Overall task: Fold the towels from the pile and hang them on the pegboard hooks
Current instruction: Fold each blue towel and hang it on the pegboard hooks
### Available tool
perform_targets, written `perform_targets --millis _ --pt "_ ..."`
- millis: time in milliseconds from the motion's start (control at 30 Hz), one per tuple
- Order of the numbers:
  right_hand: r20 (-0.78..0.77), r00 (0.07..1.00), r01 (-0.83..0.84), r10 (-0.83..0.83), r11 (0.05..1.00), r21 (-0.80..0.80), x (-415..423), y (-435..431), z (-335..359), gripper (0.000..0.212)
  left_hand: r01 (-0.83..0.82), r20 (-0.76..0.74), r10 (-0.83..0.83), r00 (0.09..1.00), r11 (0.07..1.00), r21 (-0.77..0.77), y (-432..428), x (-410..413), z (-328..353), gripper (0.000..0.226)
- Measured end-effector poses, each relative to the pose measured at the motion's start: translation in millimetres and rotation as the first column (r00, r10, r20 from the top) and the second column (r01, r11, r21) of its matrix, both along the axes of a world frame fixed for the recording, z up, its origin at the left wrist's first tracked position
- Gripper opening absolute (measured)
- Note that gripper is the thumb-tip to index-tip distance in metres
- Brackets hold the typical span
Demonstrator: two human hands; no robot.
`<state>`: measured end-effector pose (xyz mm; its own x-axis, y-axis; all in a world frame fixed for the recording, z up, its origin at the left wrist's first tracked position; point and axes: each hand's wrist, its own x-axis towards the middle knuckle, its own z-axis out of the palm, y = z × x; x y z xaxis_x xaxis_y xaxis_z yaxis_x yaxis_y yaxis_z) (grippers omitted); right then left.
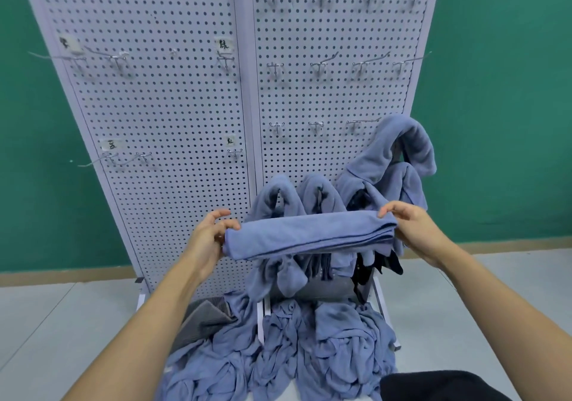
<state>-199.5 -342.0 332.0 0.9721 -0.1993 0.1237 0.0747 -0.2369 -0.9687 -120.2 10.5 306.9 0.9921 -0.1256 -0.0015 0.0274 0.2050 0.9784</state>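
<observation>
Folded blue towel (309, 235) held level btwn both hands, in front of pegboard (185, 115). Left hand (213, 235) grip pinches its left end, right hand (408, 224) grip pinches its right end. Hung towels (387, 165) just behind; pile (278, 354) on floor below.

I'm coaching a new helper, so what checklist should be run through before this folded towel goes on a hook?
1. Left hand pinches one end of the folded towel: ok.
2. Right hand pinches the other end: ok.
3. Towel folded into a flat band, layers stacked: ok.
4. Free hook on the pegboard above the hung towels: ok.
5. Hung towels seated firmly on their hooks: cannot tell, cloth hides them.
6. Pile on the floor has towels left to fold: ok.
</observation>
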Motion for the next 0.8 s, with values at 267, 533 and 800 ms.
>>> perform_targets --millis 267,533,800 --pt "-0.147 0.989 -0.039 0.009 0.978 -0.205 10.7 -15.5 -3.7 0.03 -0.011 0.125 -0.045 0.991 0.909 0.416 -23.9 -3.0 11.4 0.047" --pt "-0.113 0.993 0.026 -0.038 0.995 -0.099 6.0 -46.2 35.1 0.019 0.105 -0.136 -0.079 0.988 0.974 0.201 -56.9 5.1 43.2 0.036" --pt "0.102 0.98 0.148 -0.169 0.97 0.191 30.1 -68.6 70.2 0.02 0.067 -0.183 -0.087 0.979 0.991 -0.113 -125.1 33.8 65.6 0.023"
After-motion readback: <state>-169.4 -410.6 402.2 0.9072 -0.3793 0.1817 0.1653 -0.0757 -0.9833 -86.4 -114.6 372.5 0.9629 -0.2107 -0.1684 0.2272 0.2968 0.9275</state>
